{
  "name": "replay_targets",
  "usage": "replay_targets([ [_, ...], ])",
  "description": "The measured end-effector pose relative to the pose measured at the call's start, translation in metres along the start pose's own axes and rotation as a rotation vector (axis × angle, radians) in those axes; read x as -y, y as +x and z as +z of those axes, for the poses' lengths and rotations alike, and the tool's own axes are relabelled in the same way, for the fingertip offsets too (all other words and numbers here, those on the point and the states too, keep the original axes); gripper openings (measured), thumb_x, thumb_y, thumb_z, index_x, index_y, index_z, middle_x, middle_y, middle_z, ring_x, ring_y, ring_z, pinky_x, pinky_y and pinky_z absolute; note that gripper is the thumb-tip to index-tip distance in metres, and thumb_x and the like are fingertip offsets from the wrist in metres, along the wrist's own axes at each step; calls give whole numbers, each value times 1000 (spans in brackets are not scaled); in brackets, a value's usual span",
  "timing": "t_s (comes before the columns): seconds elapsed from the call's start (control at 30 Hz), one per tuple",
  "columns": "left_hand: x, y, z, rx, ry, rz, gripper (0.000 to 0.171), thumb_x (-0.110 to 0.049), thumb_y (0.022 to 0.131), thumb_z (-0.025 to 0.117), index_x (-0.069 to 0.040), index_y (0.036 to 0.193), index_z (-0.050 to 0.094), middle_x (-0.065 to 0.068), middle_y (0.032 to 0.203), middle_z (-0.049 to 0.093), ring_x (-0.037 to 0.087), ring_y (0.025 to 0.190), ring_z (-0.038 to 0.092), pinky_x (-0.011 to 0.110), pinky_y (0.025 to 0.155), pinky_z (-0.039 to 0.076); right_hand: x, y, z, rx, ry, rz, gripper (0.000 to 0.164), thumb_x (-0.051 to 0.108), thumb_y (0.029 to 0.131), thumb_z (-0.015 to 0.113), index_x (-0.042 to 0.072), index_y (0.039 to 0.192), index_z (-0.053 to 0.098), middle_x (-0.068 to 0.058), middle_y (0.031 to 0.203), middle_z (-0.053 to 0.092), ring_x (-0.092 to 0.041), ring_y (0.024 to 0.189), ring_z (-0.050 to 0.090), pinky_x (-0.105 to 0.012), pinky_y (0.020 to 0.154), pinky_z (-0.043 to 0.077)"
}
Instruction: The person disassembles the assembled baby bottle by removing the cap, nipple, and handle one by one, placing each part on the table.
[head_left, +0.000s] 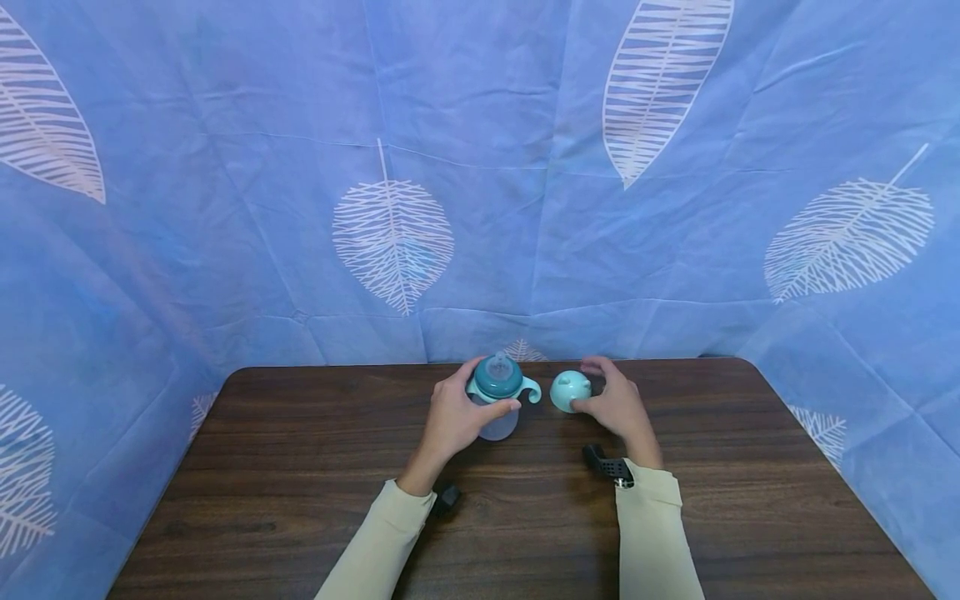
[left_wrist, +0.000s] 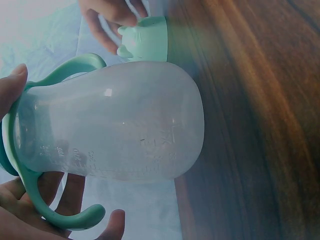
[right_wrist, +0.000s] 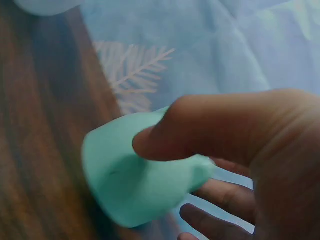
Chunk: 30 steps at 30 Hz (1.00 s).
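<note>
A blue cloth (head_left: 495, 208) printed with white leaves fills the space from nine o'clock round through twelve to three o'clock, its surface creased. The dark wooden table (head_left: 517, 533) spreads below it, towards six o'clock. Two pale yellow sleeves come in over the wood, the left sleeve (head_left: 375, 542) from seven o'clock and the right sleeve (head_left: 654, 533) from five.

The left hand (head_left: 452, 414) sits at eight o'clock of the bottle, its thumb and fingers wrapped round the upper part and holding it. The right hand (head_left: 617, 408) is at three o'clock of the cap, thumb and fingers spread wide about it: the thumb lies over the side towards six o'clock, the fingers reach past towards twelve. Whether they press on it cannot be told.

The bottle (left_wrist: 125, 120), frosted and translucent, is upright by the table's twelve o'clock edge; whether its base bears on the wood is hard to tell. A dark teal lid (head_left: 498, 382) tops it. The mint cap (head_left: 567, 390), domed with two small ears, stands dome up on the table, near the bottle at its three o'clock. A black wrist device (head_left: 606, 465) is strapped at the right cuff. Pale green handles (left_wrist: 85, 219) curve out at the bottle's three and nine o'clock. A clear spout (head_left: 498, 365) rises from the lid.
</note>
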<state>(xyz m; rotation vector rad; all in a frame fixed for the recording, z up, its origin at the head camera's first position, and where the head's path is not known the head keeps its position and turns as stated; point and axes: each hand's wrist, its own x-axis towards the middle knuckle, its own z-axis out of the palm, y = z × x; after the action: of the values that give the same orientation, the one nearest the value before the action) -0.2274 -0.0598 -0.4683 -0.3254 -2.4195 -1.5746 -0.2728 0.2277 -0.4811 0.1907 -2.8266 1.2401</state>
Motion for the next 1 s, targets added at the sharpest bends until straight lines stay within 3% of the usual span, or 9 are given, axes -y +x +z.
replay_targets([
  [0.03, 0, 0, 0, 1, -3, -1, 82, -32, 84, 100, -4, 153, 64, 13, 129, 77, 36, 120, 71, 60, 99, 57, 2, -1, -3, -5, 3, -10, 80, 8, 91, 85, -3, 161, 47, -26, 156, 59, -43, 103, 60, -56, 90, 48],
  [0.1, 0, 0, 0, 2, -6, 0, 82, -32, 84, 100, -5, 153, 64, 13, 129, 77, 36, 120, 72, 59, 98, 57, 6, -2, -8, -19, 12, -31, 79, 7, 92, 85, -3, 161, 47, -25, 156, 60, -43, 103, 60, -54, 89, 48],
  [0.2, 1, 0, 0, 2, -3, 1, 83, -35, 83, 100, -6, 152, 64, 12, 129, 77, 35, 120, 71, 59, 98, 57, 15, -4, -16, -29, 49, -63, 78, 5, 93, 84, -4, 161, 46, -27, 157, 58, -52, 125, 59, -61, 102, 49],
  [0.27, 1, -1, 0, 3, -8, -3, 83, -36, 83, 100, -6, 152, 64, 12, 129, 77, 36, 120, 71, 60, 98, 56, 21, -6, -21, -34, 70, -84, 77, 4, 94, 83, -4, 161, 45, -28, 158, 56, -53, 143, 50, -66, 115, 43],
  [0.33, 1, -1, 0, 3, -6, -10, 84, -38, 83, 100, -7, 153, 65, 11, 130, 77, 36, 121, 69, 61, 99, 55, 27, -8, -24, -36, 92, -105, 76, 3, 95, 81, -4, 162, 44, -28, 159, 55, -52, 148, 46, -66, 121, 37],
  [0.63, 1, 0, 0, -4, 0, 2, 82, -36, 83, 100, -7, 151, 65, 11, 128, 77, 34, 118, 71, 58, 98, 57, 57, -16, -29, -57, 122, -201, 74, 1, 96, 80, -3, 161, 45, -26, 158, 56, -46, 151, 46, -65, 123, 35],
  [1.0, 1, 1, 0, -1, -16, 30, 81, -36, 85, 99, -3, 151, 65, 13, 129, 77, 33, 118, 73, 57, 99, 58, 97, -23, -13, -40, 119, -315, 72, 8, 93, 87, 1, 157, 54, -21, 155, 60, -44, 146, 52, -64, 116, 43],
])
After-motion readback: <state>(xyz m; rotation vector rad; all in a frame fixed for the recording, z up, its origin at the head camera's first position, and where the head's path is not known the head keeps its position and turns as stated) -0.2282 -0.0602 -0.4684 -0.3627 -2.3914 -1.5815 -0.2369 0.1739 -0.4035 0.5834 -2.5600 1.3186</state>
